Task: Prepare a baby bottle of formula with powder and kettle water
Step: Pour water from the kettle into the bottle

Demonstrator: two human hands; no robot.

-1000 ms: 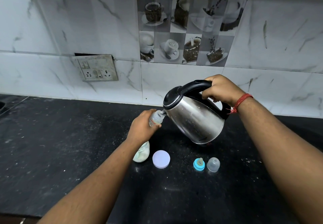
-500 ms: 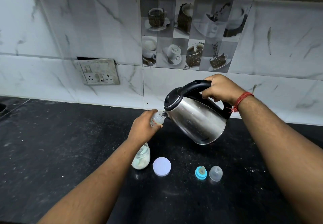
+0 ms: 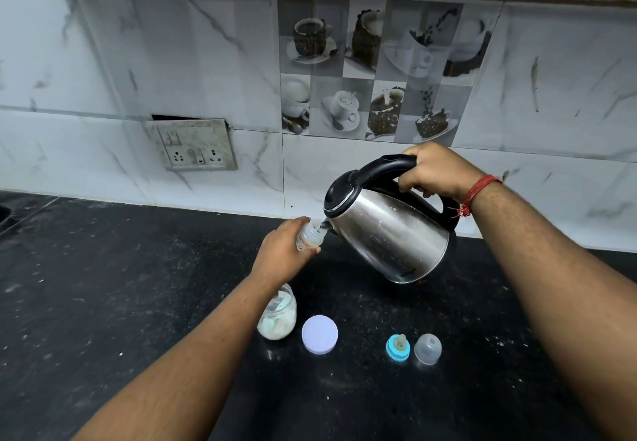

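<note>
Steel kettle (image 3: pixel 389 230) spout-down toward bottle (image 3: pixel 310 238)

The tilted kettle with a brushed stainless-steel body (image 3: pixel 396 237) looks shiny, with a glossy black plastic lid and handle. The small clear plastic baby bottle (image 3: pixel 309 236) looks smooth. The black stone bench (image 3: pixel 138 285) is polished and speckled. The powder jar (image 3: pixel 278 316) is clear and glossy; its round pale lid (image 3: pixel 319 334) is matt plastic.

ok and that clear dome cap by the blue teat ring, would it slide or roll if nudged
The clear dome cap looks like thin plastic, so probably very light and easily slid. It seems to rest on its open rim on the countertop, so rolling is unlikely unless tipped.
</note>
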